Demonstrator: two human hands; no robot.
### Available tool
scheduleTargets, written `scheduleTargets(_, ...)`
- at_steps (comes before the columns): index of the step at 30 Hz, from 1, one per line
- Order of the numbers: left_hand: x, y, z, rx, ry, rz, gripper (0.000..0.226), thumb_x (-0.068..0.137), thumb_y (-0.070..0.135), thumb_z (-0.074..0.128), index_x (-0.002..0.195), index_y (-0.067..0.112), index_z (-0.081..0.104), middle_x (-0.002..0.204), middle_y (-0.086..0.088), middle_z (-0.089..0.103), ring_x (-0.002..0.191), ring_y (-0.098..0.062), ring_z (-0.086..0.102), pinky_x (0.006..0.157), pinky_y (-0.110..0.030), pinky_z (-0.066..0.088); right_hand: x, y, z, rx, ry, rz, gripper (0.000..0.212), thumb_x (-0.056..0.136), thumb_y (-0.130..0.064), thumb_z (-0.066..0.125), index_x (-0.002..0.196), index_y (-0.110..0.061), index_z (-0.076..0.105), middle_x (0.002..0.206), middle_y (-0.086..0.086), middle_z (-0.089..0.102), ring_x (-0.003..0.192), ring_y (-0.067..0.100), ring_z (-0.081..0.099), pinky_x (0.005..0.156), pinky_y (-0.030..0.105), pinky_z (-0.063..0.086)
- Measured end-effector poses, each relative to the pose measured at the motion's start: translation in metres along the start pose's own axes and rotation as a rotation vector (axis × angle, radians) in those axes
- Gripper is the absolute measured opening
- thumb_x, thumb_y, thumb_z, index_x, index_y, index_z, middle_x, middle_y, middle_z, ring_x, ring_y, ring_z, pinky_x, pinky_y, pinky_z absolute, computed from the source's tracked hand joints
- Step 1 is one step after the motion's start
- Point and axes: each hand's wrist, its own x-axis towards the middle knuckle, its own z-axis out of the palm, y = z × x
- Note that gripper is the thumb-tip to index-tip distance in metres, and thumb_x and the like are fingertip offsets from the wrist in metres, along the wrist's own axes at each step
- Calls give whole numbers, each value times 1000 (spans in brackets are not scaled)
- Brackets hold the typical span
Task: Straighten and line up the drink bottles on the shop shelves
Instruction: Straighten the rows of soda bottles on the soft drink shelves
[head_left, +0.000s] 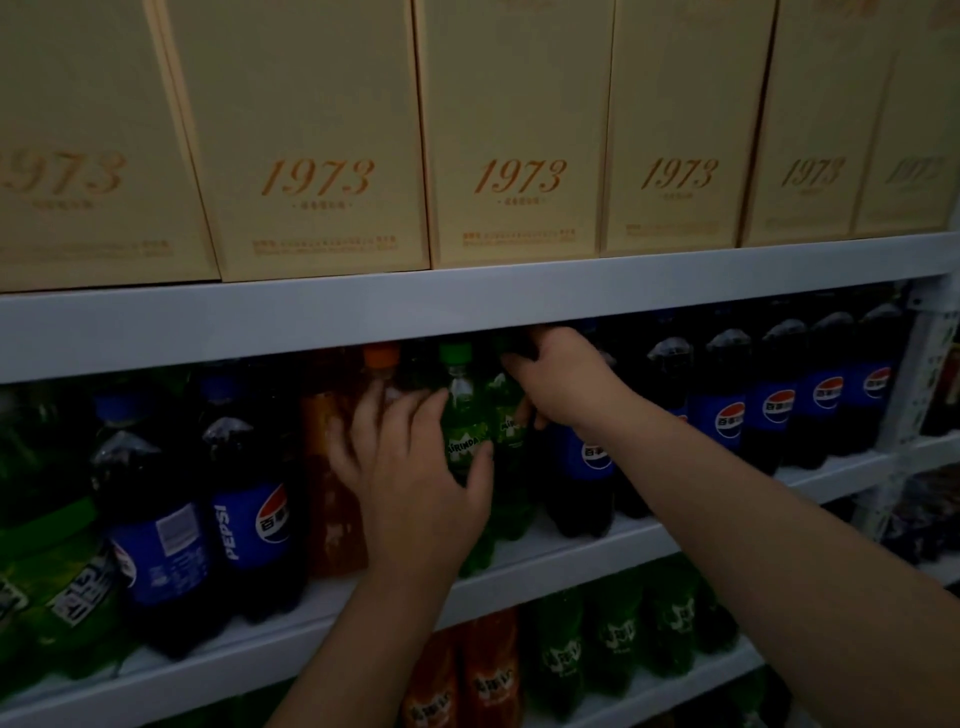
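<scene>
On the middle shelf (545, 561) stand drink bottles in a row. My left hand (410, 478) grips a green Mirinda bottle (465, 415) round its body, thumb on the label. Just left of it stands an orange bottle (332, 467) with an orange cap, partly behind my fingers. My right hand (561, 384) is curled over the neck of a second green bottle (511, 415) next to a dark Pepsi bottle (587, 467); its fingertips are hidden under the upper shelf edge. More Pepsi bottles (769, 405) line up to the right.
Tall beige boxes marked 1973 (519, 156) fill the shelf above. Two Pepsi bottles (208, 509) and green bottles (47, 545) stand at the left. The lower shelf holds orange bottles (467, 675) and green bottles (613, 639). A white upright post (914, 405) bounds the right.
</scene>
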Motion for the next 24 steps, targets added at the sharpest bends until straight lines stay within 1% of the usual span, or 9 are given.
scheduleTargets(3,3,5,2,87,-19,34,69,71,50,71,125,13,53,122,-8,57,129,-32,36,107,-57,16,2,2,1,-164,32,-37,30,91,-29,58,116,-12,56,89,8,63,61,18,63,44,24,46)
scheduleTargets(5,7,9,2,137,-54,14,79,69,55,71,130,11,47,122,-9,56,122,-32,39,98,-53,24,1,1,-1,-250,33,-53,36,88,-39,60,115,-15,56,87,2,60,69,16,61,46,24,46)
scheduleTargets(9,17,15,-3,134,-128,5,90,65,55,78,133,6,44,113,-16,58,97,-34,56,71,-40,45,-1,-2,-6,-363,85,-92,32,84,-46,62,103,-21,57,77,-4,58,61,10,58,37,16,38)
scheduleTargets(11,21,18,-6,109,-144,-39,92,63,53,81,133,6,43,111,-16,59,79,-29,63,50,-27,40,-1,-1,-5,-302,67,-88,25,86,-39,60,99,-18,57,76,0,61,59,12,59,34,16,37)
scheduleTargets(12,22,19,-7,108,-160,-65,93,64,54,80,134,7,41,111,-15,59,73,-28,64,48,-25,35,-2,-1,-5,-224,45,-72,22,87,-33,60,102,-17,58,78,4,62,58,14,60,34,16,37)
scheduleTargets(14,23,21,-5,107,-229,-111,99,66,60,75,139,10,31,115,-12,58,78,-26,64,51,-27,36,-2,-1,-7,-118,21,-66,20,88,-23,60,107,-18,58,81,6,63,52,15,58,34,16,37)
scheduleTargets(17,24,19,1,55,-282,-142,102,68,61,73,143,15,22,125,-8,53,94,-25,61,61,-34,48,-2,0,-7,-93,45,-107,24,87,-19,63,111,-22,58,82,4,62,46,11,55,33,15,35)
scheduleTargets(20,27,17,3,-64,-273,-165,96,69,50,77,142,20,23,127,-5,52,101,-23,58,68,-38,53,-2,2,-4,-79,116,-146,27,84,-23,68,109,-26,60,83,-3,61,51,7,56,34,13,37)
scheduleTargets(24,34,11,4,-216,-298,-184,82,69,41,78,135,25,33,121,0,56,103,-19,57,70,-32,49,-4,5,-1,-50,196,-162,25,76,-33,76,96,-33,61,81,-16,60,65,2,60,45,13,46)
